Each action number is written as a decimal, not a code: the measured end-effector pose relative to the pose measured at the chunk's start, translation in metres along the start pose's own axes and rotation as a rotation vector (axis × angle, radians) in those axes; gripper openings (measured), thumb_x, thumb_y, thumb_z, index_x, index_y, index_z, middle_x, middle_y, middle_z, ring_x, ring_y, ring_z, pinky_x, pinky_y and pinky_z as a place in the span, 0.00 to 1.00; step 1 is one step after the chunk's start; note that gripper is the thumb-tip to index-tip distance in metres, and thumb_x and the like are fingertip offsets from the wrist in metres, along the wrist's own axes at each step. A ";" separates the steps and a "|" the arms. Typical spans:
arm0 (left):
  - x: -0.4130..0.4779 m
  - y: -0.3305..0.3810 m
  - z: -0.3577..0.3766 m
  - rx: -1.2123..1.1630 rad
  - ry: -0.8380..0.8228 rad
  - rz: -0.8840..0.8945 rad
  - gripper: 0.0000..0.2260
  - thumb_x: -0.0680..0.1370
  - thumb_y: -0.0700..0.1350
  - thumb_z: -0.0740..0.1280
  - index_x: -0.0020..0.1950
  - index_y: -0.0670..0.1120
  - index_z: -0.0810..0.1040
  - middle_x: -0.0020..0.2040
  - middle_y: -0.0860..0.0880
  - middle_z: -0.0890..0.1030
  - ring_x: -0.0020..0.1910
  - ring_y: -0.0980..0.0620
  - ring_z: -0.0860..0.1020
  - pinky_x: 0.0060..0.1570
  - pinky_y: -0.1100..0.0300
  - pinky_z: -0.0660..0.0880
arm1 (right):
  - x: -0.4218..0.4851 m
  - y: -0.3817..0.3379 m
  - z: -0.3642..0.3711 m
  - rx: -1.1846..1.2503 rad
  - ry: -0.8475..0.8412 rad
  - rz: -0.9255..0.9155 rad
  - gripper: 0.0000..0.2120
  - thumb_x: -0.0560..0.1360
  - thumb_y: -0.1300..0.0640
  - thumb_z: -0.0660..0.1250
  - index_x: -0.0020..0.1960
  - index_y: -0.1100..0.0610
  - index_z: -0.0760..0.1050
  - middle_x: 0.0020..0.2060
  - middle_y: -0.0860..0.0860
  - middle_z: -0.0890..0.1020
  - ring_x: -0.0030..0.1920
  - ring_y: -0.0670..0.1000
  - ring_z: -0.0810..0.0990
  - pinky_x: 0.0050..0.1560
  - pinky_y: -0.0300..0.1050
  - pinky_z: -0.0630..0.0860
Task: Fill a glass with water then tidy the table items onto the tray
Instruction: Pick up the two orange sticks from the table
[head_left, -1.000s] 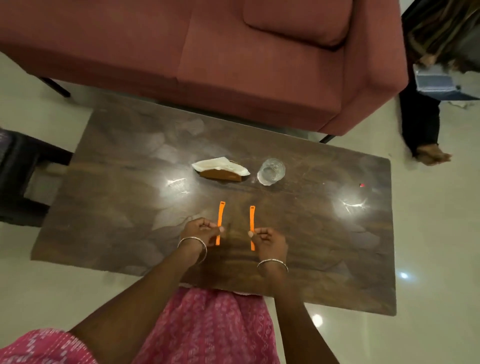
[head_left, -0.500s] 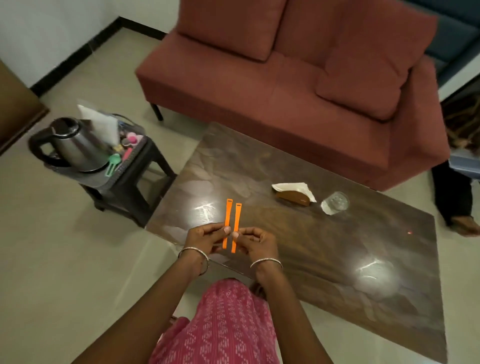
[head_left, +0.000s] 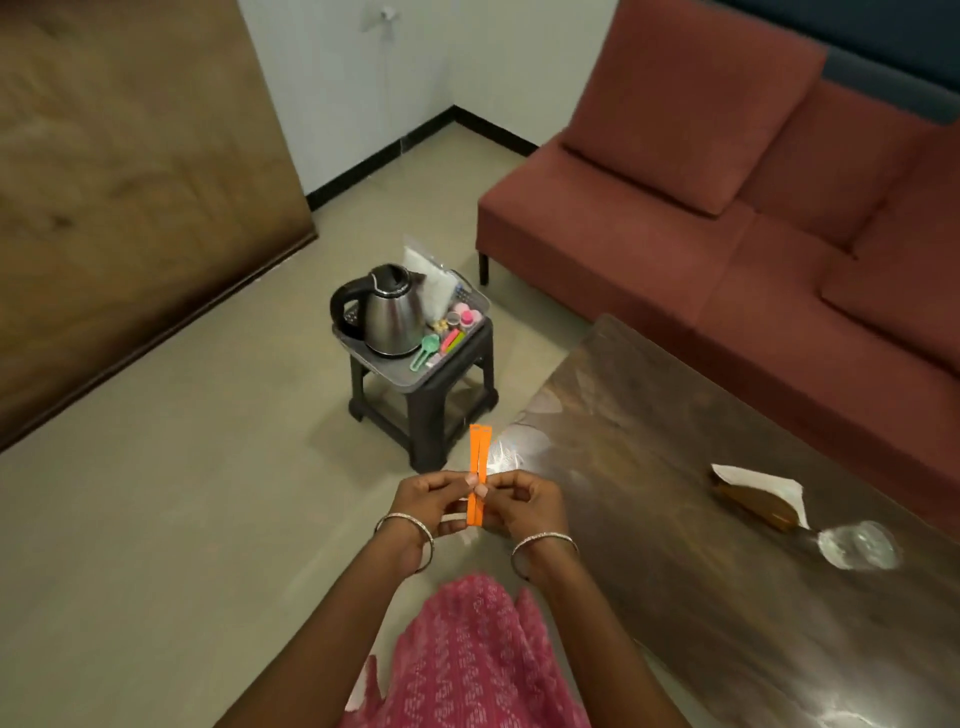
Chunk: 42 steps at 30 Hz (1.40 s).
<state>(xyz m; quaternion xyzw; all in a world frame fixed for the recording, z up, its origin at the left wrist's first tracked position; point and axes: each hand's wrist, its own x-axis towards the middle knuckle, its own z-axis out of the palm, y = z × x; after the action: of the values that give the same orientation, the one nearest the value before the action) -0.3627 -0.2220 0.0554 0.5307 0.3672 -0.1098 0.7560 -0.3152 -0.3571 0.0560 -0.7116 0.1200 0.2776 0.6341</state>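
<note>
1.0 s ago: 2 orange strips (head_left: 478, 467) apart, 1 per hand, over the counter (head_left: 675, 467). Now: strips side by side and touching, pinched by both the left hand (head_left: 423, 501) and the right hand (head_left: 524, 506) at lower centre, just off the counter's corner. The view has swung to the tray (head_left: 402, 376) on the stool (head_left: 431, 415), mid-frame, with the kettle (head_left: 389, 317) on it. Judgement: the strips go to the tray next. The glass (head_left: 857, 545) remains on the counter, right edge.

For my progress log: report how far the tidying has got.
The kettle and small colourful items already sit on the tray. In hand: left hand and right hand pinch the orange strips together. Left: the glass and the napkin lie on the table; whether the glass holds water is unclear.
</note>
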 end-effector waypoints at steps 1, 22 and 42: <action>0.004 0.004 -0.007 -0.009 0.009 0.003 0.04 0.74 0.46 0.73 0.44 0.46 0.86 0.40 0.47 0.86 0.36 0.54 0.84 0.34 0.62 0.80 | 0.006 -0.002 0.009 -0.016 -0.013 0.011 0.04 0.69 0.64 0.77 0.41 0.59 0.83 0.38 0.61 0.86 0.39 0.60 0.85 0.45 0.54 0.83; 0.197 0.095 -0.094 0.156 0.135 -0.168 0.04 0.76 0.42 0.71 0.48 0.43 0.84 0.36 0.49 0.85 0.34 0.55 0.82 0.34 0.63 0.78 | 0.204 -0.052 0.132 -0.135 -0.059 0.277 0.08 0.65 0.70 0.78 0.40 0.62 0.81 0.39 0.64 0.84 0.37 0.58 0.83 0.40 0.47 0.81; 0.364 0.096 -0.121 -0.076 0.333 -0.405 0.02 0.74 0.30 0.68 0.43 0.35 0.78 0.43 0.35 0.81 0.33 0.43 0.79 0.36 0.53 0.78 | 0.360 -0.038 0.197 -0.689 -0.083 0.213 0.08 0.68 0.63 0.74 0.46 0.55 0.86 0.39 0.54 0.87 0.43 0.53 0.86 0.51 0.46 0.82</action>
<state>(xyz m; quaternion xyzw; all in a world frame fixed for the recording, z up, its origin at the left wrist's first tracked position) -0.1058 0.0060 -0.1400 0.4284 0.5893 -0.1563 0.6669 -0.0489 -0.0940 -0.1175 -0.8551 0.0671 0.3949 0.3291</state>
